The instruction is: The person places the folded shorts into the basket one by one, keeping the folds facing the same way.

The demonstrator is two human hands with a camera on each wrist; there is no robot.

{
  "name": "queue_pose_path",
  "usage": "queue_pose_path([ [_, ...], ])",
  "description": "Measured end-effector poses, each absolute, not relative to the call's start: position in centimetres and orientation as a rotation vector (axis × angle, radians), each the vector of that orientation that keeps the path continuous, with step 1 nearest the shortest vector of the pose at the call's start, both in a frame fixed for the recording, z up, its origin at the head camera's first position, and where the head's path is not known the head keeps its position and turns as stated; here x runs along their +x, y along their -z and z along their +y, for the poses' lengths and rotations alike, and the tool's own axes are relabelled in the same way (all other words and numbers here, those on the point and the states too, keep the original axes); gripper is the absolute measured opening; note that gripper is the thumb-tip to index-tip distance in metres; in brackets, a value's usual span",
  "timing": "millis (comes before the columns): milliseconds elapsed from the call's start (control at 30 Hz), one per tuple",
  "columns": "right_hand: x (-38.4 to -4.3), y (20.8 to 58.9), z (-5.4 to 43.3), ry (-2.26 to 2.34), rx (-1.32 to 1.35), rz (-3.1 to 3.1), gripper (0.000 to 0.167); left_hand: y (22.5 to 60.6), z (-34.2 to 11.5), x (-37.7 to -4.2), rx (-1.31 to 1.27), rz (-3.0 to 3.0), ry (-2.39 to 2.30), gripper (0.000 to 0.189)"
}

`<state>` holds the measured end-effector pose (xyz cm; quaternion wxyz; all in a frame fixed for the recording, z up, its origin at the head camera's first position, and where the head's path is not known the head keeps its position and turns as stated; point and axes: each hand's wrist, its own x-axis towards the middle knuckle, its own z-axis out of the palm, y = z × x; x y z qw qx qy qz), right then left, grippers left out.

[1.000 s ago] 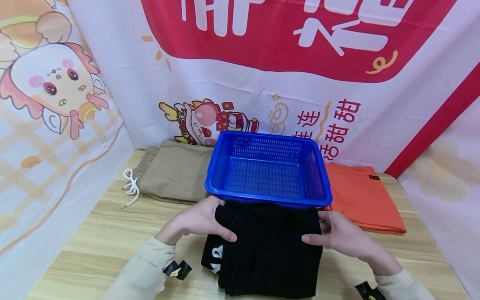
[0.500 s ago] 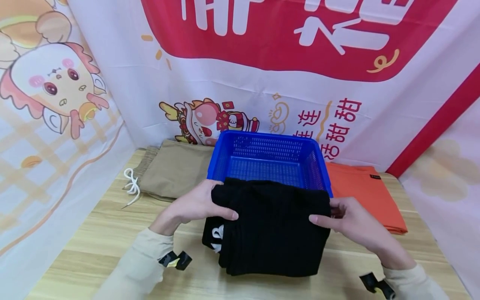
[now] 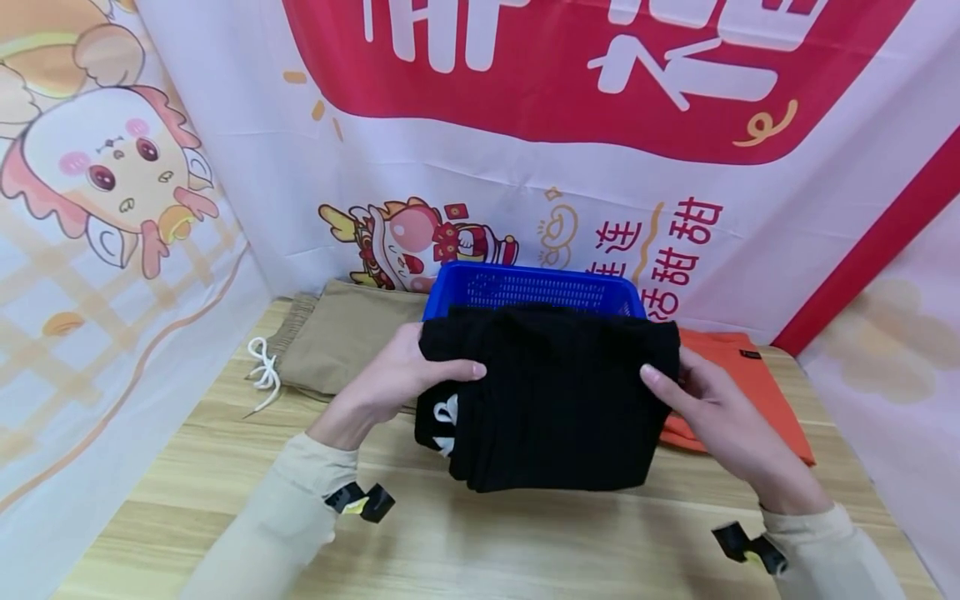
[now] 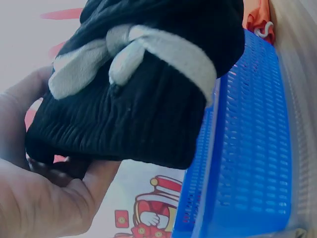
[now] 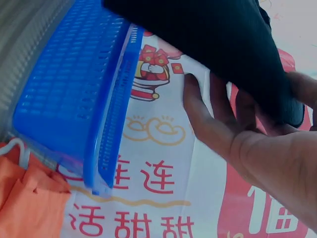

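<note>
As seen from the head, one black folded garment (image 3: 562, 408) hangs raised over the table (image 3: 525, 542), its long axis running left to right, and the end with a white drawstring (image 3: 446, 410) points to the person's left. It hides most of the one blue basket (image 3: 525, 287), leaving only the far wall and parts of the rim to see. The left hand (image 3: 393, 375) and right hand (image 3: 723, 412) pinch its two ends, thumbs on the upper face; the other fingers are largely out of sight. Two more folded garments lie on the table: one khaki garment (image 3: 360, 337) at the left, partly behind the left hand, and one orange garment (image 3: 750, 375) at the right, partly covered by the right hand. Both sleeves are cut off by the frame.

From the left wrist, the ribbed end of the black garment faces the camera with its tied white cord; the left hand's fingers curl under one corner, some lost in shadow.

From the right wrist, the right hand grips the dark, blurred other end, fingers beneath it, thumb cut off at the edge.
</note>
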<state>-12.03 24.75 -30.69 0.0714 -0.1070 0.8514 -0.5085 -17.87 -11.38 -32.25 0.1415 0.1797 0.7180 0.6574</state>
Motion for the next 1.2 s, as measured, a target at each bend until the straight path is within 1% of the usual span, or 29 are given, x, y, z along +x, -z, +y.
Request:
queue_pose_path([
  [233, -13.2, 30.5, 24.4, 1.707, -0.360, 2.377, 0.059, 31.4, -10.6, -18.6, 0.371, 2.030, -2.058, 0.033],
  [467, -14.4, 29.7, 23.9, 1.721, -0.256, 2.334, 0.067, 30.7, -9.9, -19.6, 0.336, 2.009, -2.124, 0.032],
  [533, -14.7, 29.5, 23.8, 1.722, -0.262, 2.332, 0.075, 30.4, -9.8, -19.9, 0.330, 2.036, -2.120, 0.032],
  [633, -15.3, 29.3, 23.5, 1.699, -0.285, 2.367, 0.092, 29.8, -9.6, -20.5, 0.325, 2.056, -2.134, 0.032],
  [700, -15.7, 29.1, 23.3, 1.665, -0.272, 2.416, 0.099, 29.6, -9.4, -21.0, 0.322, 2.061, -2.145, 0.032],
  [767, -16.1, 28.8, 23.1, 1.657, -0.231, 2.443, 0.098, 29.3, -9.4, -21.5, 0.309, 2.019, -2.162, 0.031],
  [867, -16.8, 28.4, 22.8, 1.701, -0.177, 2.437, 0.093, 29.0, -9.5, -22.2, 0.274, 1.924, -2.187, 0.028],
  [967, -17.6, 28.0, 22.5, 1.790, -0.152, 2.389, 0.087, 28.6, -9.7, -22.8, 0.250, 1.837, -2.195, 0.030],
  [1033, -18.1, 27.8, 22.3, 1.857, -0.143, 2.350, 0.084, 28.4, -9.8, -23.1, 0.260, 1.864, -2.171, 0.036],
  [1200, -19.4, 27.4, 21.9, 1.940, -0.130, 2.303, 0.079, 27.9, -9.4, -24.0, 0.321, 2.066, -2.042, 0.060],
])
